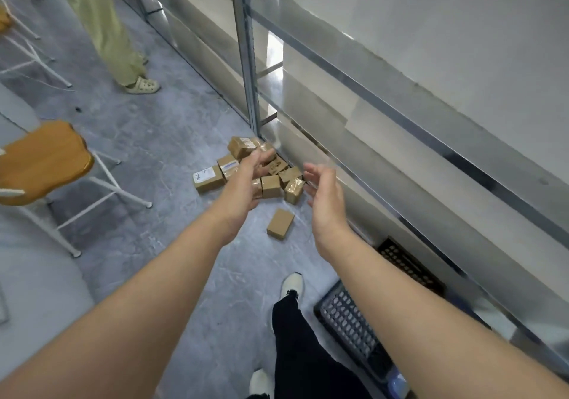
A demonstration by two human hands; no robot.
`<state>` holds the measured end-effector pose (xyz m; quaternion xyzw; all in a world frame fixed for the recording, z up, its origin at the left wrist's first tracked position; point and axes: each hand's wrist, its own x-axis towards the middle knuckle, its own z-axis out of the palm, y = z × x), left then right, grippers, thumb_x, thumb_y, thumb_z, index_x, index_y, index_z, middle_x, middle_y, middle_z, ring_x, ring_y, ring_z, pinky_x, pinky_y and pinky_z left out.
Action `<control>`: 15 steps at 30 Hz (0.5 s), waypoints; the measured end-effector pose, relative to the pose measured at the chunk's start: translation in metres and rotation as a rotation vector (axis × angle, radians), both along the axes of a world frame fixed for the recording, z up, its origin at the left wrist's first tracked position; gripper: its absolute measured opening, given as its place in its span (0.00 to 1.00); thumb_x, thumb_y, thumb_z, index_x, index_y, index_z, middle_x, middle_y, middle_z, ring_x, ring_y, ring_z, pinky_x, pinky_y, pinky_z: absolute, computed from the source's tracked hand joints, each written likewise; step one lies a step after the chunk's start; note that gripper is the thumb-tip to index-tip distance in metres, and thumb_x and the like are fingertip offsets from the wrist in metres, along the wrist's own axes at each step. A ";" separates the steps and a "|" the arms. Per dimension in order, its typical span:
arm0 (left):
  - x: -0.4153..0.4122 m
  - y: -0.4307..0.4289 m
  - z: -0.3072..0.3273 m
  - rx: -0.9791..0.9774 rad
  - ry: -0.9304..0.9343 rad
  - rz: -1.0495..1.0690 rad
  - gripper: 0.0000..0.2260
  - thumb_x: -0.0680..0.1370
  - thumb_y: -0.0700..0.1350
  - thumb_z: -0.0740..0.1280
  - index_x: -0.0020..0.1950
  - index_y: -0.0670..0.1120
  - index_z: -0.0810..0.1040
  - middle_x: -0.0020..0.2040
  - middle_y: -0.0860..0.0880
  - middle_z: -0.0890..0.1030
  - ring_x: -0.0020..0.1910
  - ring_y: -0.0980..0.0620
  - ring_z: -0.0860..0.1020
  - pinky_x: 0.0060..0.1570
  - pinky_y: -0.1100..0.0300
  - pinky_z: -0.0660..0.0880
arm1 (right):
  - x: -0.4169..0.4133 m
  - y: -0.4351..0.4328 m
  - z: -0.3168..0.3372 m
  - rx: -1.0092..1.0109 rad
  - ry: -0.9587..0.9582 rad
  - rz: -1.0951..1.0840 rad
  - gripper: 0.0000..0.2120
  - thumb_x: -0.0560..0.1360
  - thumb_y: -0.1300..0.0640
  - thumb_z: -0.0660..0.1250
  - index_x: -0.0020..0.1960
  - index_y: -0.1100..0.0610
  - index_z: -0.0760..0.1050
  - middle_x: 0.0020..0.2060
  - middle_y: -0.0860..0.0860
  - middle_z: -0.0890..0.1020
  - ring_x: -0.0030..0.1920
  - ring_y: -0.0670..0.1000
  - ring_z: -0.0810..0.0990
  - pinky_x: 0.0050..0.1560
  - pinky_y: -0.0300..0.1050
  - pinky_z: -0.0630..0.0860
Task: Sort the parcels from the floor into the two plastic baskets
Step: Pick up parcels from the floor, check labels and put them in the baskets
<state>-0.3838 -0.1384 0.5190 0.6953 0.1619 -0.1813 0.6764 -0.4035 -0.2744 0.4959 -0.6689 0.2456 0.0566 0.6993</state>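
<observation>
The parcels [246, 164] lie in a heap on the grey floor [160, 140], against the foot of the metal shelf [400, 127]; one parcel [280, 224] lies apart, nearer to you. Your left hand [246, 183] and right hand [323, 195] reach out above the heap, fingers spread, holding nothing. Two baskets [354, 321] stand beside your right foot [292, 284].

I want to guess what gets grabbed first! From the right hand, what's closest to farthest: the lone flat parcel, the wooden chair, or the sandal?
From the right hand:
1. Lone flat parcel, just below-left on the floor.
2. Wooden chair, far left.
3. Sandal, upper left, beyond the chair.
</observation>
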 end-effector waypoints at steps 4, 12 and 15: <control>0.077 -0.008 -0.036 0.053 0.073 -0.045 0.21 0.85 0.61 0.49 0.71 0.63 0.75 0.67 0.56 0.77 0.60 0.57 0.75 0.74 0.43 0.62 | 0.076 -0.004 -0.036 0.057 0.063 -0.008 0.20 0.80 0.38 0.55 0.57 0.42 0.84 0.61 0.48 0.85 0.64 0.53 0.82 0.61 0.55 0.79; 0.193 -0.020 -0.073 0.109 0.202 -0.141 0.21 0.84 0.63 0.50 0.72 0.63 0.75 0.74 0.52 0.73 0.76 0.45 0.67 0.75 0.38 0.60 | 0.184 -0.016 -0.068 0.137 0.189 -0.073 0.18 0.85 0.42 0.55 0.63 0.43 0.82 0.67 0.49 0.81 0.66 0.54 0.79 0.43 0.48 0.73; 0.226 -0.018 -0.092 0.131 0.217 -0.157 0.21 0.84 0.63 0.50 0.69 0.62 0.77 0.72 0.52 0.75 0.74 0.45 0.70 0.74 0.40 0.62 | 0.213 -0.013 -0.086 0.114 0.222 -0.097 0.21 0.81 0.39 0.56 0.62 0.44 0.83 0.66 0.50 0.81 0.66 0.53 0.79 0.44 0.46 0.73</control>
